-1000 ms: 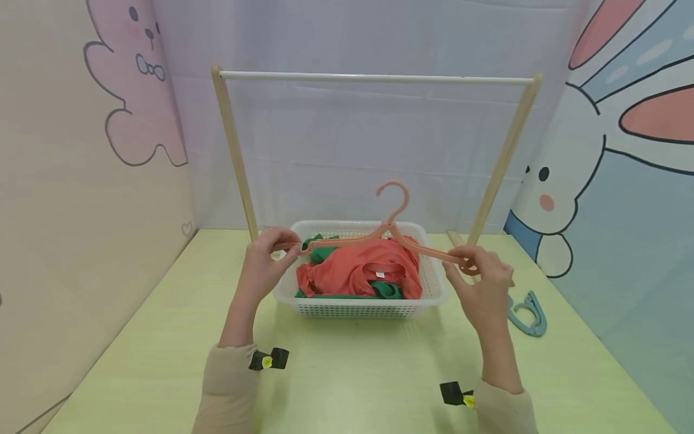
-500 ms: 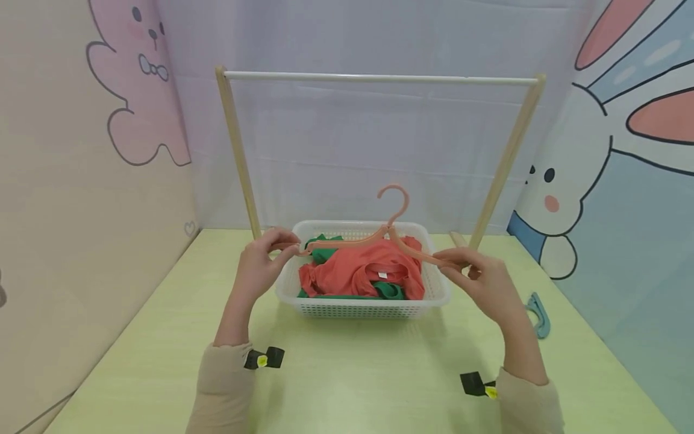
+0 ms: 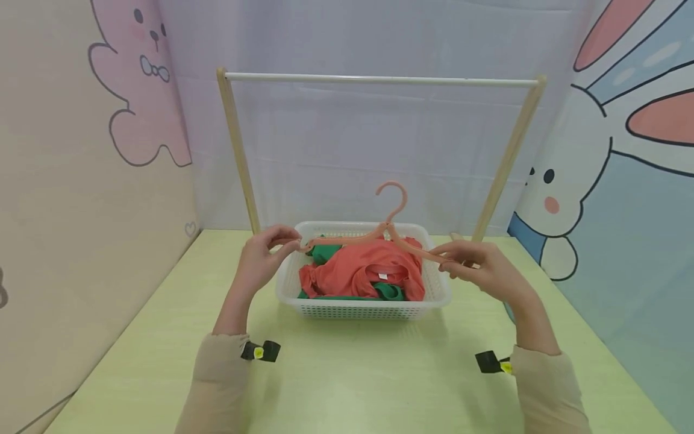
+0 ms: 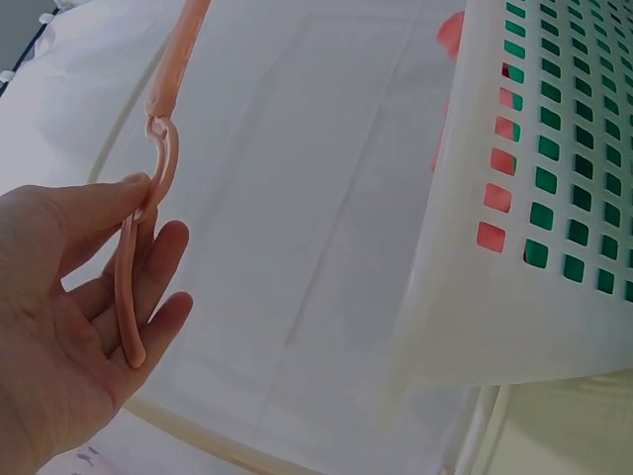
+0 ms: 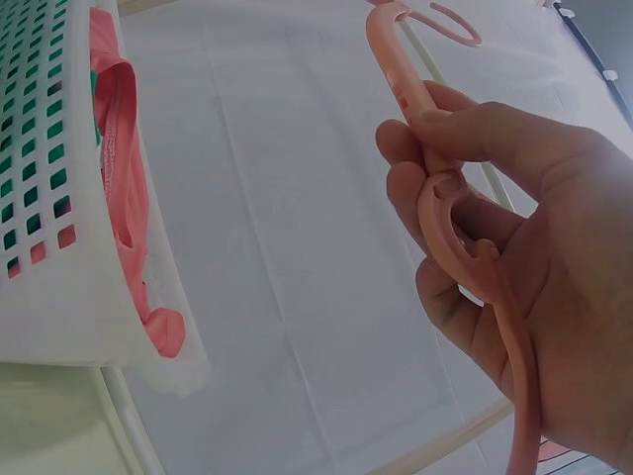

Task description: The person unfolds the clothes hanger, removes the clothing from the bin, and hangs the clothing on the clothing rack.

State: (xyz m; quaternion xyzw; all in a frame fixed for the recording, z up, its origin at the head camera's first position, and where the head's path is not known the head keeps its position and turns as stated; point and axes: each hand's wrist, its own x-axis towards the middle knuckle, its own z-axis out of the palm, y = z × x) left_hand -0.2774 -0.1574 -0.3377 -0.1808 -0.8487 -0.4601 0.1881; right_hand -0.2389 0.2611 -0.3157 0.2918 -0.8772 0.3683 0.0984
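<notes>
ideally, the pink-orange hanger (image 3: pixel 386 228), hook up in mid-air over or just in front of the white basket (image 3: pixel 358 305) (which, i cannot tell), wants light, even pinches so its jointed arms do not twist: the left hand (image 3: pixel 261 259) has one arm between thumb and fingers near a joint, the right hand (image 3: pixel 482 268) the other. beyond that, the basket, with red clothing (image 3: pixel 341 274) and green cloth (image 3: pixel 325 254), sits on a pale yellow-green table (image 3: pixel 358 374), wooden rack legs (image 3: pixel 236 144) on either side and a whitish curtain (image 3: pixel 368 138) behind.
</notes>
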